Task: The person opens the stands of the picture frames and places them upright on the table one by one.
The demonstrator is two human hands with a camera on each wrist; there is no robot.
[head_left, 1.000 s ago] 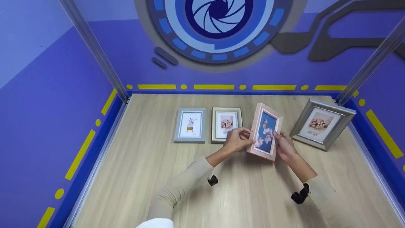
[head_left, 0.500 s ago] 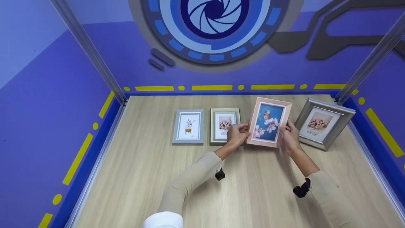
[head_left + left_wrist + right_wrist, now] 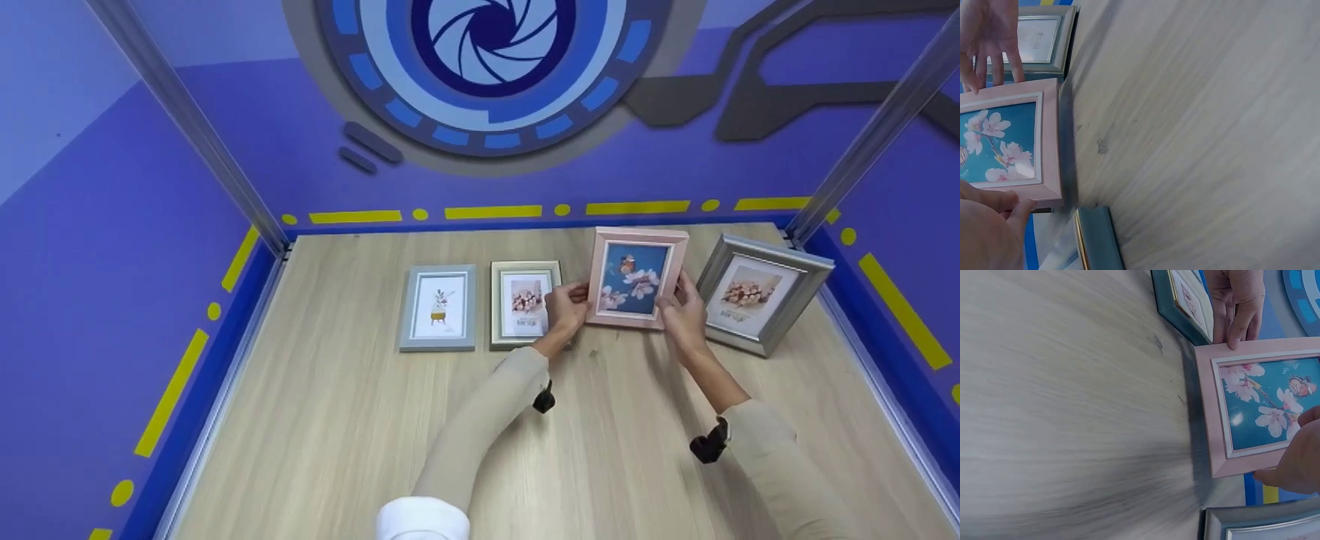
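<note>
A pink picture frame [image 3: 636,276] with white inner trim and a picture of blossoms on blue stands between both hands, facing forward. My left hand [image 3: 568,309] pinches its left side low down. At the opposite side, my right hand [image 3: 684,319] grips the lower right edge, thumb toward the front. The right wrist view shows the right hand [image 3: 1300,455] beside the pink frame [image 3: 1216,416], with a shadow along the frame's bottom edge. Partly behind my left hand is a champagne-coloured frame [image 3: 504,341]. A larger silver frame [image 3: 806,296] leans back just right of my right hand.
A grey-blue frame [image 3: 469,307] with a plant picture is farther left on the wooden table [image 3: 337,420]. Behind rises a blue-purple wall [image 3: 247,150] with yellow dashes. Metal posts [image 3: 862,146] mark the back corners.
The pink frame has turned from an angled, tilted pose to face forward, and moved toward the back wall. Both hands moved with it. The other frames stay put.
</note>
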